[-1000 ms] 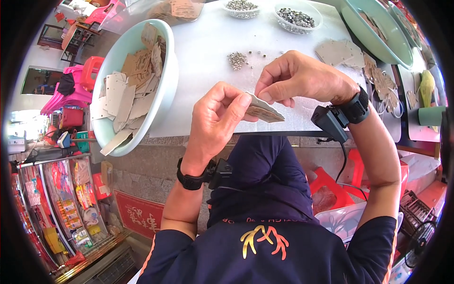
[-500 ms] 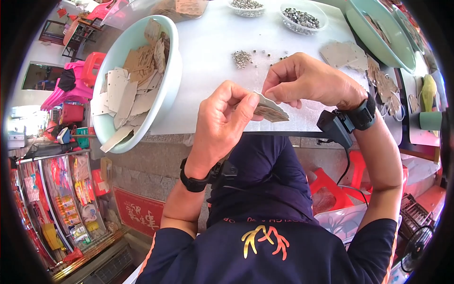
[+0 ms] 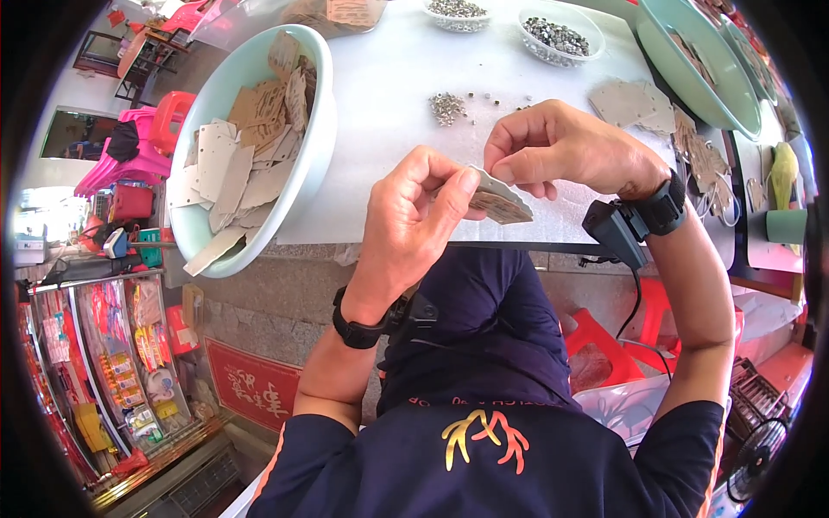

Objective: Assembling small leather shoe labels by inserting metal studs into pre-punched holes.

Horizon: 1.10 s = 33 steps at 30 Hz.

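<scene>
My left hand (image 3: 414, 211) grips a thin, stiff card piece (image 3: 503, 207) between thumb and fingers, tilted above the table's front edge. One face of the piece is grey, the other brown and patterned. At its upper edge my right hand (image 3: 561, 151) is closed in a pinch, thumb against forefinger. Whatever sits between those fingertips is too small or hidden to make out. Just beyond my hands, a small heap of shiny metal bits (image 3: 448, 109) lies on the table, with a few loose ones beside it.
A pale green basin (image 3: 321, 129) of grey and brown card pieces stands at left. Two clear bowls (image 3: 561, 59) (image 3: 458, 26) of small metal bits are at the back. Grey card pieces (image 3: 632, 105) lie stacked at right, near another green basin (image 3: 734, 112).
Both hands keep their hold, and the card piece stays at nearly the same place and tilt. The whole view has shifted slightly.
</scene>
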Available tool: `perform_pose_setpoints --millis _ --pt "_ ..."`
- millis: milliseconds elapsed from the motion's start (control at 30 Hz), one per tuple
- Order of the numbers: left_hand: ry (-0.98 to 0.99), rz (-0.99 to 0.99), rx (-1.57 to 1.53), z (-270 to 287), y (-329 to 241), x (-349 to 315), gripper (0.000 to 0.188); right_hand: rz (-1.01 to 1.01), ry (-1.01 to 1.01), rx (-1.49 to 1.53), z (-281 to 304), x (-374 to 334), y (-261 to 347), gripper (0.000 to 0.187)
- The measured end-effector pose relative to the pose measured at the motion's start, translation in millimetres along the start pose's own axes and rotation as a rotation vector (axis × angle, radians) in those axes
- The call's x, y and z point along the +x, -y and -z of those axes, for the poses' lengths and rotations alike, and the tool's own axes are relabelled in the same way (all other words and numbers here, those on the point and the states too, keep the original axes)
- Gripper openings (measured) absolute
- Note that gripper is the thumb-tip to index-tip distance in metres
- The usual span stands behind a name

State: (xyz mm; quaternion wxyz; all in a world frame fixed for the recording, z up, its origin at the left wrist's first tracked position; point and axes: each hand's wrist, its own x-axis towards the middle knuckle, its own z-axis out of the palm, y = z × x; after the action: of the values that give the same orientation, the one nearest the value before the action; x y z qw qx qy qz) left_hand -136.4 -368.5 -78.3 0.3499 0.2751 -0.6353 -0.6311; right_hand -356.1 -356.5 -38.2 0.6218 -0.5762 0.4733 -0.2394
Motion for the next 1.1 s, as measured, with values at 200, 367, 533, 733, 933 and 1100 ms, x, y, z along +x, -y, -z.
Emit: perform_pose_setpoints --millis 200,367,533,733,933,1100 --pt "-0.036 -0.005 -0.070 0.7 3.5 1.3 0.015 0.007 0.001 0.059 -0.3 3.2 -6.0 0.020" --pt "0.010 -0.011 -0.043 1.4 4.5 1.8 0.013 0.001 0.005 0.204 -4.6 4.0 -18.1 0.024" --pt "-0.022 -0.026 -0.066 -1.5 5.5 3.0 0.013 -0.065 0.024 0.242 -1.9 6.3 -20.1 0.028" --pt "-0.048 -0.002 -0.096 -2.3 4.3 4.1 0.013 -0.072 -0.064 0.099 -4.9 4.2 -5.1 0.024" --pt "-0.055 0.012 -0.056 -3.0 3.5 3.9 0.016 -0.010 -0.121 -0.082 -6.5 -4.9 2.7 0.027" --pt "-0.069 0.009 -0.065 -3.1 3.5 4.1 0.016 0.211 -0.193 -0.147 -11.7 -4.4 -12.7 0.022"
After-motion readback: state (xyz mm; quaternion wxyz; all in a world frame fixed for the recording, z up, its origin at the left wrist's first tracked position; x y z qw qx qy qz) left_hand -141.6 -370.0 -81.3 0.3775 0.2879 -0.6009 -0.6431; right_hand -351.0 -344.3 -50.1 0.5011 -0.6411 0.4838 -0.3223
